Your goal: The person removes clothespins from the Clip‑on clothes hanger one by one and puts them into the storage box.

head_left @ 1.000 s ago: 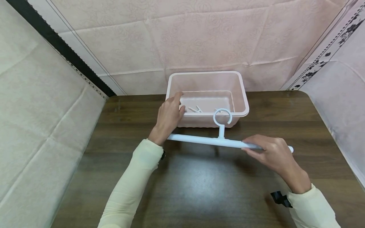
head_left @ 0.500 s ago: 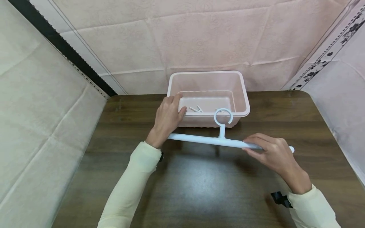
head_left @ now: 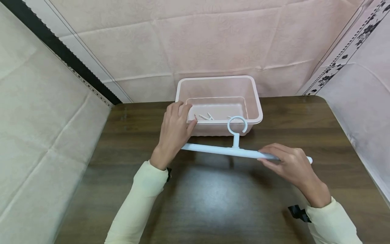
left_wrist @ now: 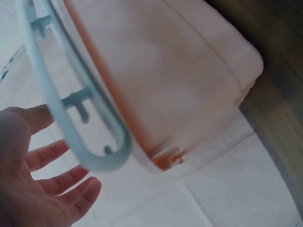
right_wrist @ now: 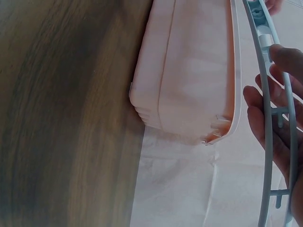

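Observation:
A light blue plastic clothes hanger point(head_left: 213, 149) is held level in front of the bin, its hook pointing up. My right hand point(head_left: 283, 162) grips it near its right end, thumb on the near side and fingers beyond. My left hand point(head_left: 173, 130) is at the bin's left front corner, and its wrist hides the hanger's left end in the head view. In the left wrist view its fingers point(left_wrist: 49, 184) are spread and slightly bent, with nothing between them, beside the hanger's rounded end. A few white clothespins point(head_left: 209, 117) lie on the floor of the pale pink bin point(head_left: 225, 129).
The bin stands at the back edge of the dark wooden table point(head_left: 213, 203), against a cream cloth backdrop point(head_left: 219, 44). Cloth also hangs on the left and right. A black band point(head_left: 61, 51) runs down the left cloth.
My left hand has drawn back a little to the left and towards me from the bin's front left corner. The right hand and the hanger hold nearly the same position.

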Available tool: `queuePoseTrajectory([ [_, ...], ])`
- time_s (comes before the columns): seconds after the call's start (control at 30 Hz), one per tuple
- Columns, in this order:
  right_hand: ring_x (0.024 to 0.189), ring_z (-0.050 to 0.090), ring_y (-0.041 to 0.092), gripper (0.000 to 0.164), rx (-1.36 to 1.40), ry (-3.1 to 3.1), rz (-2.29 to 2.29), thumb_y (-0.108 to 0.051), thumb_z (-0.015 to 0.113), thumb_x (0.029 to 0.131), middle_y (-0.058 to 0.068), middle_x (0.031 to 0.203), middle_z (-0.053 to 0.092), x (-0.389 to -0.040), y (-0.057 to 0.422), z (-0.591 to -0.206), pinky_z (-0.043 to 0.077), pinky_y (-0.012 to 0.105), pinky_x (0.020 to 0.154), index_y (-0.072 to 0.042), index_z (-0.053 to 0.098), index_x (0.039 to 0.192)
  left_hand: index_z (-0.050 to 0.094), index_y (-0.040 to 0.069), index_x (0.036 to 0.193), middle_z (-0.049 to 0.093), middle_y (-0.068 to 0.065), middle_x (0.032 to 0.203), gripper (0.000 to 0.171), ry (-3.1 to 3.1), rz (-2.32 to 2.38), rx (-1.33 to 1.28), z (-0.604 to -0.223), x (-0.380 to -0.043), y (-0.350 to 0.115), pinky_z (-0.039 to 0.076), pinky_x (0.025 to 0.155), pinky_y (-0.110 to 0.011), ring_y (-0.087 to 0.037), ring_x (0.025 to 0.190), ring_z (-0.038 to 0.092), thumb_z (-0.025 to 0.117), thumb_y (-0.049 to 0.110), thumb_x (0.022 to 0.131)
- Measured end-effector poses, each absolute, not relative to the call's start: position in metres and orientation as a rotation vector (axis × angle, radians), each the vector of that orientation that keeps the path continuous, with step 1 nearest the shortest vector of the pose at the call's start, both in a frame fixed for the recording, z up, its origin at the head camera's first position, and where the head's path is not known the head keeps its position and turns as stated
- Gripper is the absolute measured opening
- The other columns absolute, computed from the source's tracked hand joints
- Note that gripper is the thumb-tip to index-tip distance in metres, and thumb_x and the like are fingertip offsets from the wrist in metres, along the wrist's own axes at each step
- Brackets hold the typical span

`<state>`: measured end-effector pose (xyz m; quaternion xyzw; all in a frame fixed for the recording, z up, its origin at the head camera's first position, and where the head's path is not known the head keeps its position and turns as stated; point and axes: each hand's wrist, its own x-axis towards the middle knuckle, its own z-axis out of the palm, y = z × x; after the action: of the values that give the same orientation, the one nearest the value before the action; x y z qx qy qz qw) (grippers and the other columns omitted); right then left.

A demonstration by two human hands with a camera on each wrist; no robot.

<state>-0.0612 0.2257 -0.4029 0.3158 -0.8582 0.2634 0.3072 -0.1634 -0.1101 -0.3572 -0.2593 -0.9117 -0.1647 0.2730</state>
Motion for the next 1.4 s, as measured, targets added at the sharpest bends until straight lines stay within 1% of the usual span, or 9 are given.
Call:
queuePoseTrajectory([
  [0.17,0.055,0.061,0.011,0.049,0.845,-2.265,0.698,-0.052,0.056,0.099,0.001,0.081,0.072,-0.062,0.225,-0.404,0.048,0.029,0.046,-0.009,0.075,0.086,0.062,-0.002,0.124,0.054,-0.026,0.125,0.047,-2.435,-0.477,-0.695,-0.353,-0.152,-0.116,0.044,0.091,-0.051,-0.042,0.118,0.048,0.081,0.015,0.085],
  [0.33,0.055,0.061,0.011,0.048,0.835,-2.261,0.706,-0.052,0.056,0.099,0.0,0.08,0.072,-0.061,0.224,-0.403,0.048,0.032,0.046,-0.01,0.075,0.086,0.061,-0.001,0.125,0.053,-0.026,0.127,0.046,-2.453,-0.493,-0.695,-0.349,-0.145,-0.118,0.044,0.093,-0.051,-0.041,0.121,0.046,0.08,0.014,0.086],
  [0.47,0.054,0.06,0.011,0.048,0.837,-2.254,0.697,-0.052,0.056,0.099,0.0,0.079,0.071,-0.061,0.224,-0.401,0.047,0.031,0.046,-0.01,0.075,0.085,0.062,-0.002,0.125,0.054,-0.026,0.126,0.045,-2.446,-0.485,-0.698,-0.346,-0.142,-0.118,0.045,0.091,-0.051,-0.041,0.12,0.047,0.08,0.015,0.087],
  [0.63,0.055,0.061,0.011,0.049,0.838,-2.254,0.692,-0.052,0.056,0.099,0.0,0.079,0.071,-0.062,0.224,-0.4,0.048,0.033,0.046,-0.009,0.075,0.085,0.062,-0.002,0.124,0.054,-0.027,0.125,0.044,-2.433,-0.48,-0.705,-0.344,-0.137,-0.12,0.045,0.09,-0.051,-0.041,0.12,0.047,0.079,0.016,0.088],
  [0.8,0.054,0.059,0.01,0.05,0.855,-2.259,0.674,-0.052,0.054,0.099,0.0,0.079,0.071,-0.062,0.225,-0.4,0.047,0.029,0.045,-0.009,0.075,0.085,0.06,-0.001,0.125,0.053,-0.027,0.125,0.044,-2.436,-0.478,-0.716,-0.344,-0.132,-0.122,0.044,0.089,-0.051,-0.041,0.121,0.046,0.078,0.017,0.089],
  [1.1,0.054,0.06,0.01,0.049,0.851,-2.261,0.71,-0.052,0.056,0.099,0.0,0.08,0.071,-0.06,0.225,-0.405,0.047,0.029,0.046,-0.009,0.075,0.087,0.061,-0.001,0.124,0.053,-0.027,0.125,0.045,-2.44,-0.46,-0.706,-0.346,-0.129,-0.124,0.044,0.09,-0.052,-0.042,0.12,0.047,0.08,0.013,0.086],
  [1.27,0.053,0.058,0.008,0.047,0.851,-2.262,0.727,-0.053,0.056,0.098,-0.002,0.079,0.071,-0.062,0.224,-0.406,0.046,0.027,0.045,-0.011,0.074,0.086,0.06,-0.001,0.124,0.052,-0.027,0.126,0.046,-2.449,-0.456,-0.726,-0.349,-0.124,-0.123,0.044,0.092,-0.052,-0.042,0.121,0.046,0.081,0.014,0.086],
  [1.4,0.054,0.055,0.005,0.045,0.863,-2.272,0.736,-0.052,0.057,0.098,-0.004,0.078,0.07,-0.064,0.222,-0.407,0.046,0.027,0.045,-0.012,0.074,0.086,0.061,-0.001,0.124,0.052,-0.026,0.127,0.047,-2.453,-0.452,-0.74,-0.353,-0.118,-0.121,0.045,0.09,-0.053,-0.043,0.121,0.046,0.082,0.014,0.084],
])
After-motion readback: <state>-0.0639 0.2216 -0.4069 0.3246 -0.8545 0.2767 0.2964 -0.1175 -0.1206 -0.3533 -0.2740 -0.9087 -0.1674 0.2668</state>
